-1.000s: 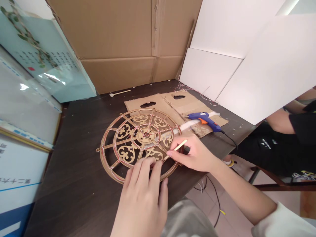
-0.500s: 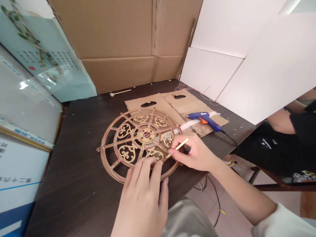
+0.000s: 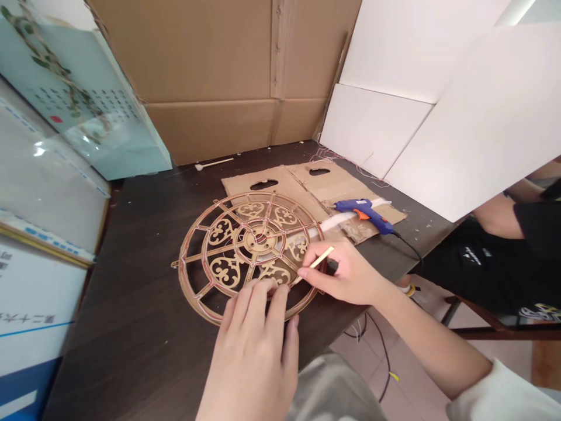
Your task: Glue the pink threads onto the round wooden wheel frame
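A round openwork frame [image 3: 199, 258], tan with scrollwork panels and thin reddish wire along its rings and spokes, lies on the dark table. My left hand [image 3: 258, 345] grips its near rim, fingers bent over the edge and the thumb close beside it; the fingertips are partly hidden. Pinched between thumb and fingers of my right hand [image 3: 346, 272] is a thin pale wooden stick [image 3: 322, 257]. It slants down to the frame's near right part, its lower tip near my left fingertips. I cannot make out exactly what the tip touches.
Behind the frame lies flattened cardboard [image 3: 302, 181] bearing a blue glue gun [image 3: 362, 211] with a black cord. Another stick [image 3: 214, 164] with a whitish end lies near the cardboard wall [image 3: 210, 134]. White panels [image 3: 372, 128] stand at right, beside a person in dark clothing [image 3: 486, 257].
Almost nothing differs. The stick and my right fingers have shifted very slightly; my left hand stays on the rim.
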`<state>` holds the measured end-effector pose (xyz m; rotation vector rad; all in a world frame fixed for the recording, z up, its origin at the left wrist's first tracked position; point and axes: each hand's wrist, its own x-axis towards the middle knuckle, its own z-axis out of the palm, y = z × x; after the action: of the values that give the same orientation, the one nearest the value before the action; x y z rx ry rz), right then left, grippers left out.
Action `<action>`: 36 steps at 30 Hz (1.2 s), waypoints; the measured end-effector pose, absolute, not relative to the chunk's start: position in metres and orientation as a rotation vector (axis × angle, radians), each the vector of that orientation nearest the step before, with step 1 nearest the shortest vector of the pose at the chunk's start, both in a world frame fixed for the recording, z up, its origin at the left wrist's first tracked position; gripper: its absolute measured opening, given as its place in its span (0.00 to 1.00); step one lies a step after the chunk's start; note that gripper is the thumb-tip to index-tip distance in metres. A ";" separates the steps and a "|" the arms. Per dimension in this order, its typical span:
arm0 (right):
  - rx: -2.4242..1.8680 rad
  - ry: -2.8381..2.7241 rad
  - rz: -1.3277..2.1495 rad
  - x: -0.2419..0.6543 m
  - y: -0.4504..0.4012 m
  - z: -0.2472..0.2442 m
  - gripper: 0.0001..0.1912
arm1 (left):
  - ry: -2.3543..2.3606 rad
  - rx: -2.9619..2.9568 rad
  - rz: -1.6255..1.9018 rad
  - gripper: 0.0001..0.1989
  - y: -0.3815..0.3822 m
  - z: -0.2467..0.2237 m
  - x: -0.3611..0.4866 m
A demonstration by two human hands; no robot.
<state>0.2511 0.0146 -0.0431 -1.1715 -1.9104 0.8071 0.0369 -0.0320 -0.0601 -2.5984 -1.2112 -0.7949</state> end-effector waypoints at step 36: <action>-1.146 -1.905 0.713 0.251 0.014 -0.043 0.09 | -1.229 -2.600 -0.814 0.13 -0.032 -0.058 0.038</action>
<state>0.2512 0.0136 -0.0431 -1.1460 -1.9046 0.7131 0.0377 -0.0323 -0.0585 -2.6001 -1.2294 -0.8137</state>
